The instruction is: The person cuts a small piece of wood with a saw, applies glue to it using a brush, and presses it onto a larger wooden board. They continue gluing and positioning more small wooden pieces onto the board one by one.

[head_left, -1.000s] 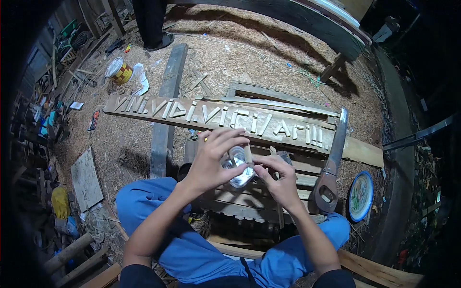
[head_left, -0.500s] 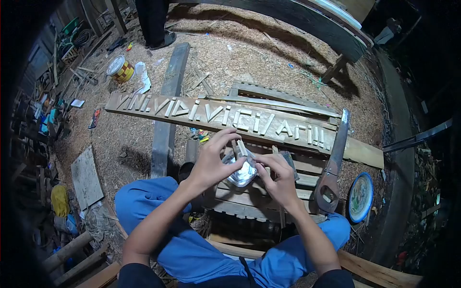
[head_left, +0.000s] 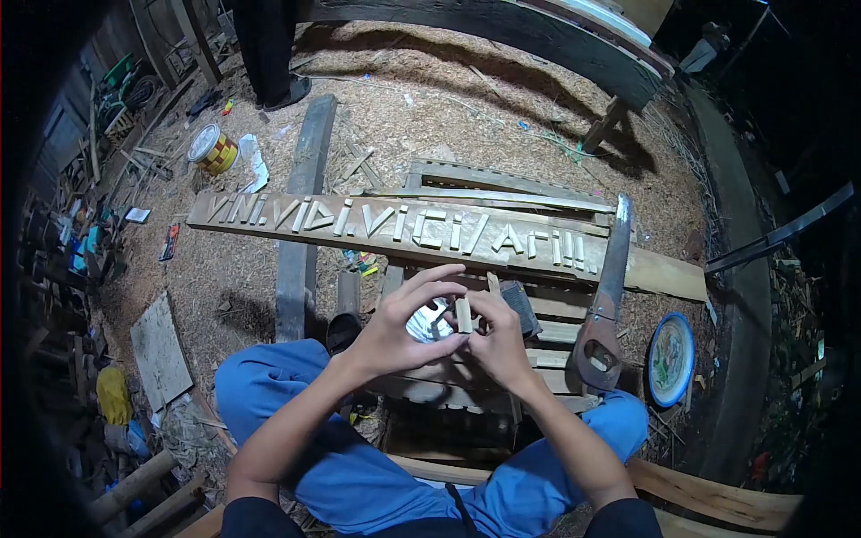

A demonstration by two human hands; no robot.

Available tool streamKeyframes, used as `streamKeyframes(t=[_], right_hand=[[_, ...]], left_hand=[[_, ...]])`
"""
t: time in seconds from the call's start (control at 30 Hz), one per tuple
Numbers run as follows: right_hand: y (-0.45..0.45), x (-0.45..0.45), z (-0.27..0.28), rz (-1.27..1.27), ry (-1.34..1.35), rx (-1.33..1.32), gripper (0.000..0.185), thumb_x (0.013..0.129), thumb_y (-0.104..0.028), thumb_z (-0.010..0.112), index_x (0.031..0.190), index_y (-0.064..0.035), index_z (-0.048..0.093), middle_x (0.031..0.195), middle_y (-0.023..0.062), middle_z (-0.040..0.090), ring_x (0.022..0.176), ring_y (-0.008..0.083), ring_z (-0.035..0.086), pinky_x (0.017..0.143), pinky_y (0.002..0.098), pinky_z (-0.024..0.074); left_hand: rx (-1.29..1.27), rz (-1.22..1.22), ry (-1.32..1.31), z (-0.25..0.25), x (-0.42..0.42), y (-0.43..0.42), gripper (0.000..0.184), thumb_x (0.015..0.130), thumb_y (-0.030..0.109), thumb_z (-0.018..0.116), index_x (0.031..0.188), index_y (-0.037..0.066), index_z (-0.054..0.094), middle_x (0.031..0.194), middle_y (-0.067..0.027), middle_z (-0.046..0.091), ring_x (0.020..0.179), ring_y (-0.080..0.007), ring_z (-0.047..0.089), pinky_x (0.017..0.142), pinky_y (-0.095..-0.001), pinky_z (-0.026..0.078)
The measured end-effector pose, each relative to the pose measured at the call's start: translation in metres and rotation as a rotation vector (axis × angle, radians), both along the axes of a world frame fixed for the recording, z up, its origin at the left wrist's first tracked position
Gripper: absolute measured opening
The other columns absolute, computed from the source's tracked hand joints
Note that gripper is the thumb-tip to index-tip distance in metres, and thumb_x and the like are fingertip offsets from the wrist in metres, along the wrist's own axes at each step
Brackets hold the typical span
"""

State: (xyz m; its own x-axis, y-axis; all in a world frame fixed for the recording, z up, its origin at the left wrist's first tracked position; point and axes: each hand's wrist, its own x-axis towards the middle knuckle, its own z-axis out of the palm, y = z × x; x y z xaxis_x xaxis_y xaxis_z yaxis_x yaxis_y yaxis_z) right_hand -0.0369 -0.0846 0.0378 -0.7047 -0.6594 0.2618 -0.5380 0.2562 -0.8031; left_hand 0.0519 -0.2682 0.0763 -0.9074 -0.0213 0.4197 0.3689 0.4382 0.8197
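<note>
A small pale wooden piece (head_left: 463,315) is pinched between my two hands above the slatted wood. My left hand (head_left: 402,325) has its thumb at the lower end and its fingers at the upper end. From the right, the fingertips of my right hand (head_left: 496,334) close on the same piece. A shiny silver container (head_left: 429,322) lies just beyond, partly covered by my left hand. Behind both hands stretches a long board (head_left: 359,235) with raised letters made of small wooden strips. To the right rests a handsaw (head_left: 610,296), its blade end over the board.
A dark block (head_left: 519,308) lies right of my hands. Further right is a blue-rimmed tray (head_left: 673,360). A yellow-and-red can (head_left: 213,150) stands at the back left, near another person's legs (head_left: 263,54). Wood shavings cover the ground.
My hands have come closer together and lower, bringing the wooden piece nearer my body and turning it more upright. The whole view has shifted slightly, with the scene sliding left.
</note>
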Motion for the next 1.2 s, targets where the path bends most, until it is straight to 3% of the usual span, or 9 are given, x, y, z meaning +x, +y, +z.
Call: streamKeyframes(t=[0.2, 0.23, 0.27, 0.37, 0.47, 0.73, 0.83, 1.2], right_hand=[[-0.002, 0.002, -0.002, -0.023, -0.108, -0.050, 0.025, 0.080, -0.001, 0.074, 0.105, 0.0024, 0.072, 0.104, 0.0163, 0.071, 0.098, 0.0331, 0.067, 0.088, 0.0386, 0.0529], [-0.004, 0.001, -0.002, -0.040, -0.046, -0.105, 0.021, 0.081, -0.003, 0.076, 0.102, 0.0018, 0.073, 0.095, 0.0133, 0.070, 0.086, 0.0272, 0.066, 0.077, 0.0358, 0.0521], [-0.004, 0.001, 0.002, -0.031, -0.046, -0.106, 0.021, 0.081, -0.003, 0.076, 0.102, 0.0018, 0.073, 0.095, 0.0133, 0.070, 0.086, 0.0272, 0.066, 0.077, 0.0358, 0.0521], [-0.004, 0.000, 0.013, -0.087, -0.118, -0.094, 0.015, 0.087, -0.007, 0.078, 0.099, 0.0001, 0.074, 0.083, 0.0067, 0.067, 0.069, 0.0134, 0.057, 0.062, 0.0292, 0.0445], [-0.003, -0.001, 0.015, -0.090, -0.128, -0.108, 0.015, 0.087, -0.006, 0.078, 0.100, -0.0003, 0.074, 0.083, 0.0071, 0.067, 0.070, 0.0144, 0.058, 0.063, 0.0296, 0.0456], [0.000, -0.004, 0.017, -0.081, -0.100, -0.104, 0.013, 0.088, -0.009, 0.078, 0.098, -0.0024, 0.074, 0.083, 0.0058, 0.068, 0.071, 0.0134, 0.060, 0.062, 0.0283, 0.0458], [0.002, -0.008, 0.016, -0.090, -0.039, -0.132, 0.012, 0.090, -0.010, 0.078, 0.097, -0.0009, 0.074, 0.084, 0.0034, 0.066, 0.069, 0.0085, 0.055, 0.061, 0.0251, 0.0434], [0.004, -0.011, 0.029, -0.140, -0.037, -0.183, 0.015, 0.087, -0.010, 0.080, 0.094, -0.0008, 0.071, 0.082, 0.0056, 0.064, 0.067, 0.0129, 0.056, 0.060, 0.0284, 0.0445]], left_hand=[[0.061, 0.015, -0.041, -0.007, 0.003, -0.007, 0.056, 0.076, 0.013, 0.084, 0.127, 0.005, 0.064, 0.144, -0.0164, 0.058, 0.130, -0.0306, 0.059, 0.109, -0.0415, 0.046], [0.028, 0.054, -0.006, -0.008, 0.002, -0.010, 0.056, 0.076, 0.013, 0.084, 0.127, 0.005, 0.064, 0.142, -0.0158, 0.059, 0.129, -0.0298, 0.059, 0.108, -0.0411, 0.046], [-0.003, 0.096, 0.029, -0.008, 0.000, -0.012, 0.056, 0.076, 0.013, 0.084, 0.128, 0.005, 0.064, 0.139, -0.0153, 0.061, 0.127, -0.0290, 0.060, 0.108, -0.0407, 0.046], [0.045, 0.188, -0.001, -0.010, -0.001, -0.014, 0.054, 0.076, 0.013, 0.084, 0.126, 0.006, 0.064, 0.128, -0.0110, 0.066, 0.117, -0.0217, 0.063, 0.100, -0.0356, 0.048], [0.095, 0.279, -0.045, -0.011, -0.001, -0.014, 0.052, 0.077, 0.013, 0.082, 0.125, 0.006, 0.063, 0.121, -0.0076, 0.068, 0.109, -0.0167, 0.063, 0.092, -0.0312, 0.047], [0.187, 0.206, -0.150, -0.016, -0.002, -0.010, 0.055, 0.079, 0.009, 0.078, 0.130, 0.004, 0.059, 0.132, -0.0105, 0.067, 0.118, -0.0189, 0.064, 0.105, -0.0347, 0.049], [0.147, 0.233, -0.140, -0.015, -0.002, -0.010, 0.056, 0.079, 0.007, 0.076, 0.132, 0.002, 0.058, 0.131, -0.0114, 0.067, 0.122, -0.0201, 0.064, 0.108, -0.0356, 0.048], [0.220, 0.218, -0.181, -0.018, -0.004, -0.008, 0.055, 0.081, 0.003, 0.071, 0.133, 0.002, 0.056, 0.122, -0.0092, 0.070, 0.116, -0.0171, 0.065, 0.102, -0.0329, 0.050]])
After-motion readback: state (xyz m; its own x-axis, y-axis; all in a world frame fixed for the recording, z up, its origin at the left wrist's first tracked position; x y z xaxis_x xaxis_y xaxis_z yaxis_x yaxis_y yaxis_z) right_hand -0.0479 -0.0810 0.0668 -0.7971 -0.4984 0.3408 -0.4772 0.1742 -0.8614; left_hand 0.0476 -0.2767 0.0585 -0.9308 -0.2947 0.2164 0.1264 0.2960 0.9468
